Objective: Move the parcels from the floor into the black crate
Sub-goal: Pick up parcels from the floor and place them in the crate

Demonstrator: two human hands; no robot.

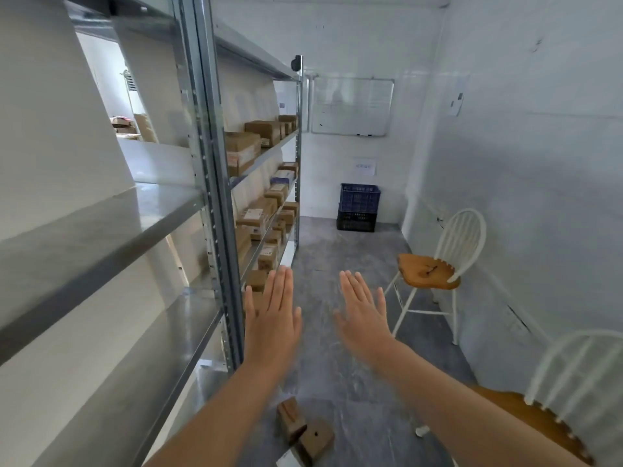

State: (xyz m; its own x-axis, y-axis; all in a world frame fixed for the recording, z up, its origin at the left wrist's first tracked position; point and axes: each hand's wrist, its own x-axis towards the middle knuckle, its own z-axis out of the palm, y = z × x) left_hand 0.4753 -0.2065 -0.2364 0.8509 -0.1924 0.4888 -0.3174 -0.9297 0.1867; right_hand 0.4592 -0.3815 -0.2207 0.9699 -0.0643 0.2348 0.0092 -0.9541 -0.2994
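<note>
Two small brown cardboard parcels are seen on the grey, mottled floor (337,382) at the bottom of the view, close by the foot of the shelving. The farther parcel (291,421) is a blocky box standing tilted. The nearer parcel (317,439) shows a flat top face marked with a dark dot. The two are just beside each other; whether they touch cannot be told.

The black crate (356,222), a latticed plastic box, is set on the floor against the far wall, well apart from the parcels. A blue crate (360,197) of the same latticed make is stacked on it.

The left hand (271,318) and the right hand (364,311) are held out side by side above the floor, backs up, fingers straight and close together. Nothing is held or touched by either.

Along the left, galvanised steel shelving (215,183) with perforated uprights is filled with brown cartons (261,131). Along the right wall, two white spindle-back chairs with rounded wooden seats are placed, the far chair (428,271) and the near chair (539,423). A glossy whiteboard (352,106) is mounted on the end wall.
</note>
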